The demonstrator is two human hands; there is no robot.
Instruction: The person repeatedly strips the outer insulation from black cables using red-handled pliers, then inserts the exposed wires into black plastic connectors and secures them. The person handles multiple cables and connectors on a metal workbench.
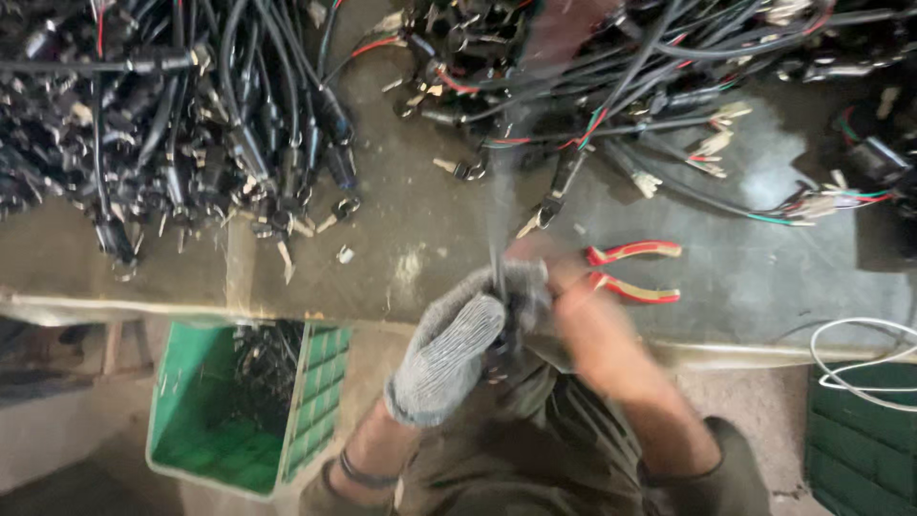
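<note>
My left hand (458, 339), in a grey knit glove, is closed around a dark cable assembly (503, 287) at the near edge of the workbench (411, 220). My bare right hand (583, 306) is blurred with motion and grips the same cable just beside the glove. The cable runs up from my hands toward the tangle of black wires (611, 67) at the back of the bench. Red-handled pliers (635, 272) lie on the bench right next to my right hand, untouched.
A big pile of black cables with connectors (172, 124) covers the bench's left. A green plastic crate (248, 411) with several cable pieces stands on the floor lower left. A dark green crate (860, 440) with a white wire (860, 368) sits lower right.
</note>
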